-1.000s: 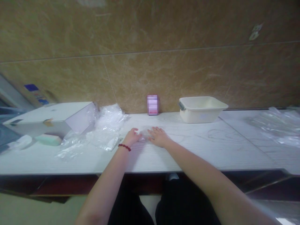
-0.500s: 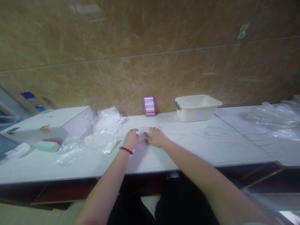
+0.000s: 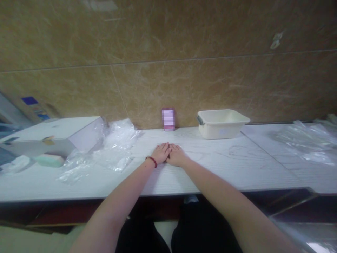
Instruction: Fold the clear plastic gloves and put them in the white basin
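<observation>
My left hand, with a red beaded bracelet at its wrist, lies flat with fingers stretched out on the white wood-grain table. Beside it, touching at the fingers, my right hand is flat too, its fingers extended. Neither hand grips anything. What lies under the palms, if anything, is hidden. Behind the hands, a phone-like item with a pixelated face leans upright against the wall.
A cream plastic tub with a grey handle stands at the back right. Crumpled clear plastic bags lie to the left, by a white box and a pale green block. More clear plastic is spread at far right.
My left hand has come rightward and flattened against my right hand, closing the gap between them. Something faint and translucent between the hands earlier is now out of sight.
</observation>
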`<act>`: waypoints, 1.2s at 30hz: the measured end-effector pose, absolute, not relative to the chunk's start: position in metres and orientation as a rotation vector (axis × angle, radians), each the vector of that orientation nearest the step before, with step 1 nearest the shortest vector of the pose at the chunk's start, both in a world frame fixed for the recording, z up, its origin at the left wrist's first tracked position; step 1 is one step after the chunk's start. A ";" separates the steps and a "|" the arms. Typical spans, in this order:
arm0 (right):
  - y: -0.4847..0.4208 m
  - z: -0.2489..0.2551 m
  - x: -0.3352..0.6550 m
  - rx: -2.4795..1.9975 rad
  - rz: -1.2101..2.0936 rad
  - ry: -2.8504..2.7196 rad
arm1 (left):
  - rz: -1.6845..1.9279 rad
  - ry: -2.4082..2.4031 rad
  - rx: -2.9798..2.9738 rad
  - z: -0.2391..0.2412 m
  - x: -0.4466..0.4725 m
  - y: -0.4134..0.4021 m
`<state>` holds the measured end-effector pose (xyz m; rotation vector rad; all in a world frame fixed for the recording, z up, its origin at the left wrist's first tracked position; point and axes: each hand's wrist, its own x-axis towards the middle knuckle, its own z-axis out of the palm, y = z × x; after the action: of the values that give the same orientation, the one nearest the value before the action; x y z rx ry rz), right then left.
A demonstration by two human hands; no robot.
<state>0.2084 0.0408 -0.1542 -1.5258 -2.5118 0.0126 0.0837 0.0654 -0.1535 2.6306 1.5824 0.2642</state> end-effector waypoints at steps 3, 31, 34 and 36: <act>0.042 -0.155 0.210 -1.516 0.033 -2.524 | 0.227 1.599 2.678 -0.156 0.076 0.066; -0.006 -0.110 0.265 -0.974 -0.160 -2.848 | 0.432 1.386 2.508 -0.131 0.056 0.044; -0.004 -0.114 0.258 -1.001 -0.232 -2.891 | 0.428 1.170 2.561 -0.127 0.067 0.028; -0.001 -0.117 0.257 -1.013 -0.256 -2.887 | 0.455 1.065 2.562 -0.126 0.073 0.020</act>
<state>0.2572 -0.0010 -0.1165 -1.0129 -2.8872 -0.2558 0.0726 0.0200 -0.1257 2.5623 1.0654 0.4552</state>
